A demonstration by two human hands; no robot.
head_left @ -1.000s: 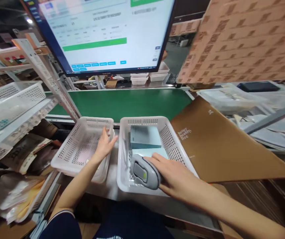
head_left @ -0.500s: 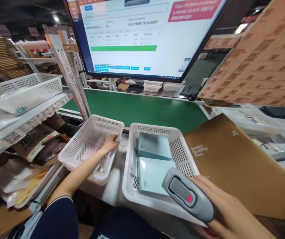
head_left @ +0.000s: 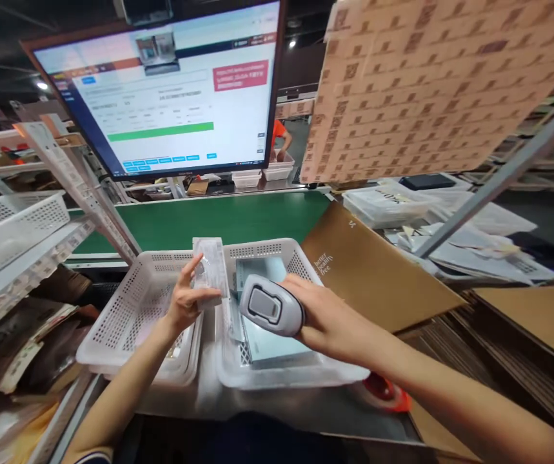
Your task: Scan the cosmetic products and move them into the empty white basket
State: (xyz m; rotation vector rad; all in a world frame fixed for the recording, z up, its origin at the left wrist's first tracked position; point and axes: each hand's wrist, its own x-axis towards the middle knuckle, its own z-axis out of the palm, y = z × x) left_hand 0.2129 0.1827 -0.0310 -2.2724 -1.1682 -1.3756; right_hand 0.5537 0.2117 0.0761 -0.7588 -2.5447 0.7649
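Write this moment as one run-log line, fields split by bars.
left hand: holds small pale package | right hand: holds grey scanner | right basket: pale-blue boxes inside | monitor: lit

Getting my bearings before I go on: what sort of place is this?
Probably a warehouse packing station: a handheld scanner in the right hand, a green conveyor-like belt, and stacked flat cardboard.

Read "better healthy free" in white on the brown cardboard (head_left: 378, 283) by the right edge of the desk (head_left: 310, 412). Found lines too blurred to read on the monitor (head_left: 160, 145) beyond the far edge and on the pale pack (head_left: 212, 258) in the left hand (head_left: 184, 301). Saw illegible codes across the tan board (head_left: 426, 103).
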